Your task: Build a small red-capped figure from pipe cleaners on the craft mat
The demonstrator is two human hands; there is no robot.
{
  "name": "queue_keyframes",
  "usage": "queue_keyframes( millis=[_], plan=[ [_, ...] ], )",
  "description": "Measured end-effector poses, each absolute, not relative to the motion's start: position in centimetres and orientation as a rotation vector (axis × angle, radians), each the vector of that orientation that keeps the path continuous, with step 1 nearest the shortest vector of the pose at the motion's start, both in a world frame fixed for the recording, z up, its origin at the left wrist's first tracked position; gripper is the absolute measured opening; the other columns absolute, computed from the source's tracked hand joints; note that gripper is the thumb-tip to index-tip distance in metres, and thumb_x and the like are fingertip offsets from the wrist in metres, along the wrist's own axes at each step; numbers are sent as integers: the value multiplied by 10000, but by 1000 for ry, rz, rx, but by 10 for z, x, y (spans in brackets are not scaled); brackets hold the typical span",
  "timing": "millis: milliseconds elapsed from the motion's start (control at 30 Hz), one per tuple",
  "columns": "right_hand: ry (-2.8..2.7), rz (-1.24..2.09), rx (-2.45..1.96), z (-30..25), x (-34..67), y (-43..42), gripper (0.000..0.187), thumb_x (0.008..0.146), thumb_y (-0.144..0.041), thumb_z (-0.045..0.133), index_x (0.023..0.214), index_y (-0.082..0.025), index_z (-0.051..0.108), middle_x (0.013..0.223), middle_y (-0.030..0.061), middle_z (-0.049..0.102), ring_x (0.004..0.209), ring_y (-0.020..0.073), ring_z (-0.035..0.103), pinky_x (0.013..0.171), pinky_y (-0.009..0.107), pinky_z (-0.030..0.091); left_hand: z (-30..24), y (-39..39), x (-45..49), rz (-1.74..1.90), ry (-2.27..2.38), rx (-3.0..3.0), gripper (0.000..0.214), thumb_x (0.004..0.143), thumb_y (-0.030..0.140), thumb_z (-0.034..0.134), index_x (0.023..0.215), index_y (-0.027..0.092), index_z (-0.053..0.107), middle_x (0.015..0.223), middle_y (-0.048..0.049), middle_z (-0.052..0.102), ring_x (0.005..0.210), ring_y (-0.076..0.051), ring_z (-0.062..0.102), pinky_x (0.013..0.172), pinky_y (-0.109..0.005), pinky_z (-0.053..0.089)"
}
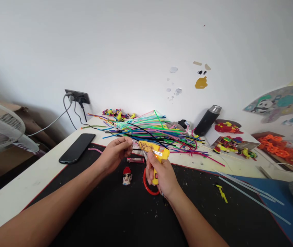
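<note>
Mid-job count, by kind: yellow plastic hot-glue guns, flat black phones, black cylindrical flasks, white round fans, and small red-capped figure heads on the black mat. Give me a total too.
Yellow plastic hot-glue gun, in the right hand: 1
Flat black phone: 1
Black cylindrical flask: 1
White round fan: 1
Small red-capped figure head: 1
Total: 5

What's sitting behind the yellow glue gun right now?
Behind the yellow glue gun lies a pile of coloured pipe cleaners, spread towards the white wall. Whatever the glue gun and right hand cover cannot be seen.
</note>
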State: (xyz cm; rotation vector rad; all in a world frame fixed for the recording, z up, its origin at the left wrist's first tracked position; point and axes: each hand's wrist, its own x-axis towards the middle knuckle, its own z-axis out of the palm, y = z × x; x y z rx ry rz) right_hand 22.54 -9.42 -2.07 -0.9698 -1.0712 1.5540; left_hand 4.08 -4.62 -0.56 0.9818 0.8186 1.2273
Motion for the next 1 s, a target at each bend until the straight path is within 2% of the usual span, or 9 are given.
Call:
queue_keyframes(
  millis=[1000],
  plan=[
    [-1094,1585,-954,-19,225,-97,601,813,-732,712,615,-192,538,368,-54,451,319,95,446,381,215,318,-4,-45,39,1270,812,964,264,757,346,847,760,163,657,612,34,536,547,-94,441,539,-227,337]
  ],
)
